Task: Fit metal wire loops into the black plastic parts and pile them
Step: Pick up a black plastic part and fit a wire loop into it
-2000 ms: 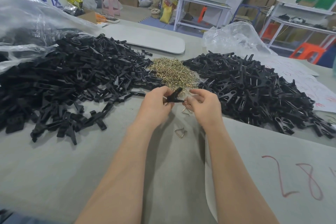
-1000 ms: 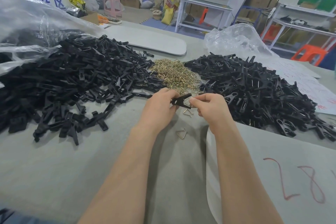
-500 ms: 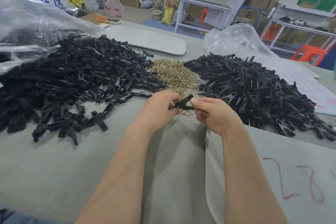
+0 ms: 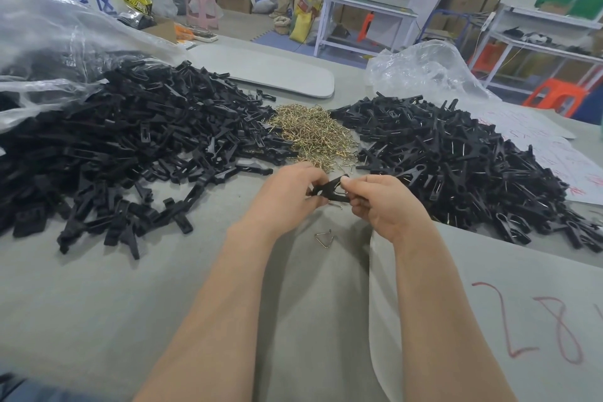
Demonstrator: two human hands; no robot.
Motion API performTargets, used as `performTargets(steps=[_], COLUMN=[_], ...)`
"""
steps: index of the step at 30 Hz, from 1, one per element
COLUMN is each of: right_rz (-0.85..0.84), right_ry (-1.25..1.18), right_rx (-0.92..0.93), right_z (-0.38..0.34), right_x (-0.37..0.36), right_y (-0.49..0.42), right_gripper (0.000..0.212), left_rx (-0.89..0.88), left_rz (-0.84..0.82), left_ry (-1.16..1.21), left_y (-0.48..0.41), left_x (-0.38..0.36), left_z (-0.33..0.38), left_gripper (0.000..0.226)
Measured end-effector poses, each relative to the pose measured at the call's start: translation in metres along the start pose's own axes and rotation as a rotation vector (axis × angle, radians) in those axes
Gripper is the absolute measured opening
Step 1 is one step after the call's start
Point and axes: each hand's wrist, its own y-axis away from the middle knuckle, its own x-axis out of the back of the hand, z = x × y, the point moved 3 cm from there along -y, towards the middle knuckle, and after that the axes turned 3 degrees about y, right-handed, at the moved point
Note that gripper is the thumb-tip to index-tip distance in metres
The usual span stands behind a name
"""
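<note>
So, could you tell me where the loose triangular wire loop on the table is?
In the head view, the loose wire loop lies on the grey table, centre frame, just nearer the camera than the left hand and right hand.

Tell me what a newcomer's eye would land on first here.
Two sprawling heaps of black plastic parts dominate the table: the left heap and the right heap, with a small glinting mound of wire loops between them. In front of the mound, the left hand and right hand together hold a single black part.
</note>
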Motion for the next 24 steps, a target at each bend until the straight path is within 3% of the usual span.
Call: performTargets(steps=[9, 19, 24], right_rz=[-0.226, -0.246, -0.283], right_ry=[-0.259, -0.340, -0.459], right_rx=[-0.087, -0.143, -0.195], right_z=[0.004, 0.007, 0.012], right_x=[0.001, 0.005, -0.006], right_y=[0.004, 0.002, 0.002], right_gripper=[0.015, 0.018, 0.008], left_rx=[-0.010, -0.045, -0.073], left_rz=[0.029, 0.029, 0.119], left_ry=[0.106, 0.130, 0.308], left_y=[0.004, 0.003, 0.002], left_x=[0.005, 0.003, 0.008], left_z=[0.002, 0.007, 0.012], left_gripper=[0.017, 0.014, 0.020])
